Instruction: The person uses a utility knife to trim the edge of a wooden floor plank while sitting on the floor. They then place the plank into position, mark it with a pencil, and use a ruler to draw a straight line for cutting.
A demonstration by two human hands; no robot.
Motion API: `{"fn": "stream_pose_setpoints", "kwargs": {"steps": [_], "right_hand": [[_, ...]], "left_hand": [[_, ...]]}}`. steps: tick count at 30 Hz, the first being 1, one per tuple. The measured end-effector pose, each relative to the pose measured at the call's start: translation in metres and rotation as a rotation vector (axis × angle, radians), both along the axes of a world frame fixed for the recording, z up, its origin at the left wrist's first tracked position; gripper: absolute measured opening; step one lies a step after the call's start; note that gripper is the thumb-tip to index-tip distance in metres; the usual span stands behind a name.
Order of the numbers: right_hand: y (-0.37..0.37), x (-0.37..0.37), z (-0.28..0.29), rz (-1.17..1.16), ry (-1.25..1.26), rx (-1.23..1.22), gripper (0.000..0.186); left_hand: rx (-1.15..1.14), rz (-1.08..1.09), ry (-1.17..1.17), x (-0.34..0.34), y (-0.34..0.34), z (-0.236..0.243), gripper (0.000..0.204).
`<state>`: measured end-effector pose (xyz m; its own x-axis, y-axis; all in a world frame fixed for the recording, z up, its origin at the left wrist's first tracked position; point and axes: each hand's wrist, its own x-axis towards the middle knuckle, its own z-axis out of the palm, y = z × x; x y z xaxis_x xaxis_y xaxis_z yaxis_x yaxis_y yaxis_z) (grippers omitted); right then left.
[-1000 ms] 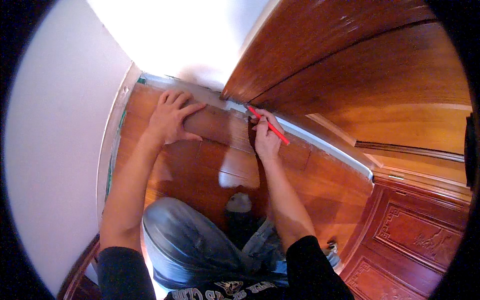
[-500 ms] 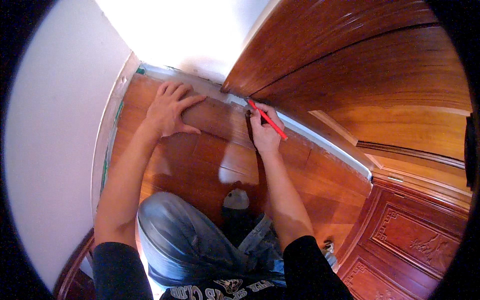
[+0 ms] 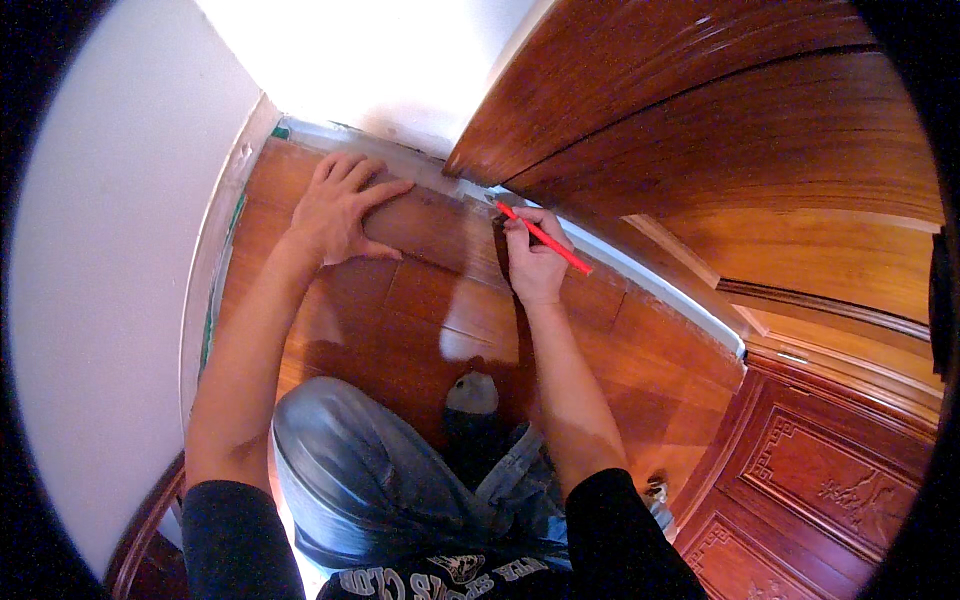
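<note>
My left hand (image 3: 335, 210) lies with fingers spread on a reddish-brown wooden board (image 3: 430, 235) near the wall corner. My right hand (image 3: 538, 260) grips a slim red pencil (image 3: 560, 250), its tip pointing up-left at the board's far edge, beside a pale strip (image 3: 640, 265) along the foot of a large wooden panel (image 3: 680, 130). Whether the tip touches the surface I cannot tell. My fingers partly hide the pencil's front part.
A white wall (image 3: 120, 250) rises on the left and another (image 3: 360, 60) ahead, with green edging at their foot. A carved red-wood panel (image 3: 800, 460) stands at lower right. My bent jeans-clad knee (image 3: 340, 440) is on the wooden floor (image 3: 660, 390).
The view has shifted slightly, so the scene sits higher. My left hand stays spread on the board; the pencil in my right hand has shifted slightly back from the panel's foot.
</note>
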<state>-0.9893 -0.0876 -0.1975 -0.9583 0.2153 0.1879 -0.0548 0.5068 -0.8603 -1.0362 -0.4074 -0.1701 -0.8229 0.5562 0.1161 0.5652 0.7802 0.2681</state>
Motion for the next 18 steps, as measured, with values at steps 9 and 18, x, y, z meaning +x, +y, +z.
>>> {"fn": "stream_pose_setpoints", "kwargs": {"steps": [9, 18], "right_hand": [[0.0035, 0.0021, -0.0028, 0.034, -0.014, -0.044, 0.009], [0.0074, 0.002, -0.0086, 0.068, 0.037, -0.051, 0.009]], "left_hand": [[-0.031, 0.006, -0.053, -0.0006, 0.0001, 0.0008, 0.105], [-0.038, 0.009, -0.057, -0.0003, -0.0003, 0.0004, 0.103]]}}
